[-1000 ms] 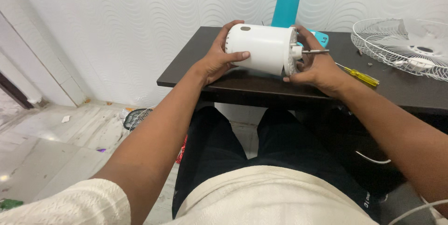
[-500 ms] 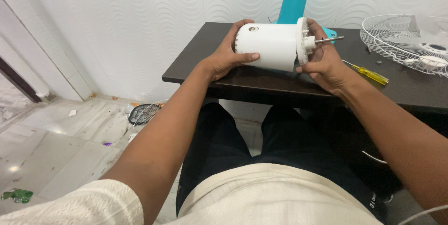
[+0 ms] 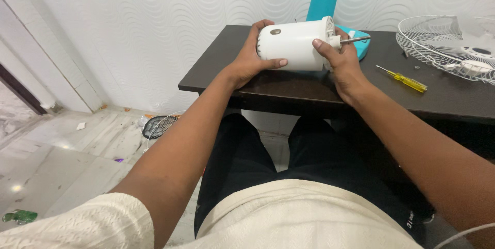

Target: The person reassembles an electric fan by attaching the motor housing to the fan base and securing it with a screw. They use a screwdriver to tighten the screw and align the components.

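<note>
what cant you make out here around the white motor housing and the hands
Head view only:
- Front face of the white motor housing: hidden by the right hand.
- Its rear end: covered by the left hand.
- Wire fan guard: cut off by the right edge.
- Teal base: mostly behind housing and hand.
- Yellow screwdriver tip: too small.

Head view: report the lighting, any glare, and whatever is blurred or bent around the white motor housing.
Head view: soft, even light. The white motor housing is bright but keeps its detail, sharp between the left hand and right hand. The dark table shows a faint sheen at its front edge. The fan guard blurs slightly at the right border, and wide-angle stretch enlarges the forearms.
</note>
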